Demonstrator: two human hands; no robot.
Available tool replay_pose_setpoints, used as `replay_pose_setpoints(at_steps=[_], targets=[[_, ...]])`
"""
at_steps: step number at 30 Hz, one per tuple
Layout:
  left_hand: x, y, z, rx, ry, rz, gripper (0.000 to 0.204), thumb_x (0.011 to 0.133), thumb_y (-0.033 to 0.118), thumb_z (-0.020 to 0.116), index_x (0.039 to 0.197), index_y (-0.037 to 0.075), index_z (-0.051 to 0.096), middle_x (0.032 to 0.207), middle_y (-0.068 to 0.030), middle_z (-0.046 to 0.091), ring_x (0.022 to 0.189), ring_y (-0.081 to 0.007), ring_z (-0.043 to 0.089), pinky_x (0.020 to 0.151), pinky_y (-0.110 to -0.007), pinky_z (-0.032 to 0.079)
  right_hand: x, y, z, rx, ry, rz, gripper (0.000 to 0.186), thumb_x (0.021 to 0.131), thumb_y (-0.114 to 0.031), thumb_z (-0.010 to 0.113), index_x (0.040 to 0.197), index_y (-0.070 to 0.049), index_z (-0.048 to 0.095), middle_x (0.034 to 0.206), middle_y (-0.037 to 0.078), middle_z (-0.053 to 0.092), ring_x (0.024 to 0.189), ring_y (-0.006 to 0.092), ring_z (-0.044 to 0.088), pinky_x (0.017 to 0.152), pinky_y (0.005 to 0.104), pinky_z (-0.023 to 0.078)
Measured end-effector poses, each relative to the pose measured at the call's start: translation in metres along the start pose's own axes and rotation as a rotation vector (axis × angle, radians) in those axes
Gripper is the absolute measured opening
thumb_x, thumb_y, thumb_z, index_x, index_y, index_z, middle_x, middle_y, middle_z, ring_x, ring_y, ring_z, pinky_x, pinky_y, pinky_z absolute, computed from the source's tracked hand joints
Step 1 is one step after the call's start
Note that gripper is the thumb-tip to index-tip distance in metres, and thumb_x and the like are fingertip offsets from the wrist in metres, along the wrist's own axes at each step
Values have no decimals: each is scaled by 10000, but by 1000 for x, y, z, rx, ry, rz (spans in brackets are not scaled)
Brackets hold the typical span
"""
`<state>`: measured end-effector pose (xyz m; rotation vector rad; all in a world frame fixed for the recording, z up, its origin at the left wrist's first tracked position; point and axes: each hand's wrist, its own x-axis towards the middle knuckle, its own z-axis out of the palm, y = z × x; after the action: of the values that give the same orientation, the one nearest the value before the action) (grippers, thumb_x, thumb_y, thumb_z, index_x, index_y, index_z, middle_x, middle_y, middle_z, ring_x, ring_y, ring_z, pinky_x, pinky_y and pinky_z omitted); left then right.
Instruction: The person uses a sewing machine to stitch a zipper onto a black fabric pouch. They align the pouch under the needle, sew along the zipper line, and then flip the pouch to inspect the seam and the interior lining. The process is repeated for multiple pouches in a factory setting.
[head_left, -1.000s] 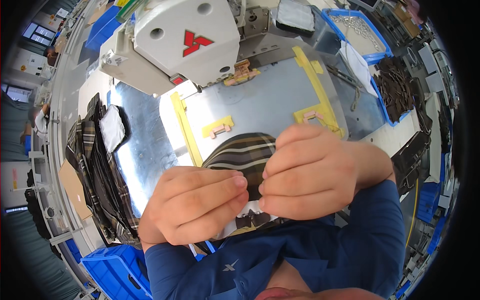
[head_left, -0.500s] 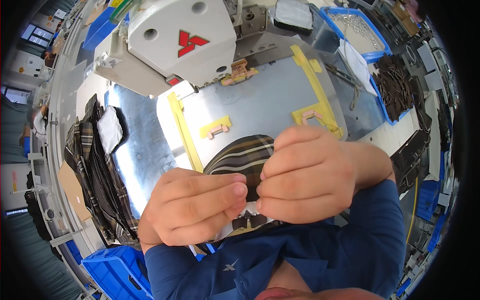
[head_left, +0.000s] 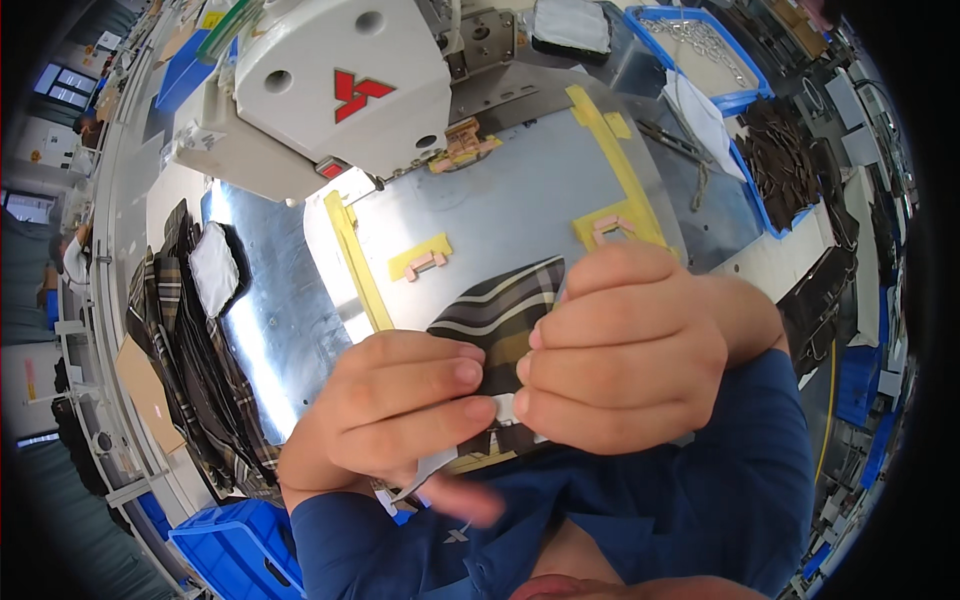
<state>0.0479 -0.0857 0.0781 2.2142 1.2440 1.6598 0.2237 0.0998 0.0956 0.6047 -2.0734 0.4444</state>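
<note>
Striped brown plaid fabric is held between my two hands over the grey work plate. My right hand has its fingers curled closed on the fabric's right part. My left hand lies over its left side, fingers bent on it, the thumb stretched out below and blurred. A white piece with dark patches shows under my fingertips, partly hidden. The plate carries yellow tape strips and small pink blocks. Above it stands a white sewing machine head with a red emblem.
Plaid fabric pieces and a white pad lie at left, above a blue crate. At right are a blue bin of brown pieces, tweezers, a blue tray of metal parts. Co-workers show far left.
My left thumb has swung down and out from under the fingers. The fabric's top has shifted right and narrowed as my right hand moved slightly right and up. The view has shifted slightly.
</note>
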Motion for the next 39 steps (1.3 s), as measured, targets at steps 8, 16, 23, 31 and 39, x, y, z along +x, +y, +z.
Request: replay_pose_setpoints(at_steps=[8, 16, 23, 31, 39], targets=[[-10, -1, -11, 208, -99, 123, 304, 809, -8, 834, 1106, 15, 770, 1154, -135, 724, 971, -302, 764, 709, -335, 604, 0, -2, 3, 41, -34, 16, 49, 858, -109, 750, 904, -95, 761, 906, 20, 729, 835, 182, 678, 713, 318, 484], [-2, -2, -11, 254, -106, 125, 289, 802, 20, 846, 1084, 40, 783, 1072, -103, 758, 952, -255, 759, 691, -333, 583, -3, 8, 7, 112, -29, -6, 47, 891, -117, 750, 925, -87, 765, 909, 29, 727, 836, 195, 705, 679, 336, 501], [-4, -20, -7, 57, -7, -176, 236, 821, 51, 882, 1044, 23, 809, 933, -104, 771, 789, -217, 736, 681, -350, 557, -18, 20, 16, 364, -69, 317, 151, 921, -172, 772, 1002, -51, 730, 968, 89, 734, 784, 249, 698, 686, 366, 533], [-11, -83, 41, -374, 338, -1180, 599, 945, 72, 826, 1462, -47, 547, 951, -122, 779, 861, -145, 735, 765, -292, 590, -54, 80, 44, 203, -347, 1292, 294, 965, -272, 775, 1068, 3, 755, 981, 226, 738, 880, 416, 698, 795, 484, 552], [-8, -82, 44, 461, -189, -1023, 859, 853, 179, 900, 1570, 0, 461, 969, -139, 732, 816, -277, 705, 734, -376, 549, -57, 125, 54, -10, -559, 1306, 401, 942, -293, 768, 1049, 92, 738, 1022, 312, 719, 1038, 501, 679, 926, 540, 534]])
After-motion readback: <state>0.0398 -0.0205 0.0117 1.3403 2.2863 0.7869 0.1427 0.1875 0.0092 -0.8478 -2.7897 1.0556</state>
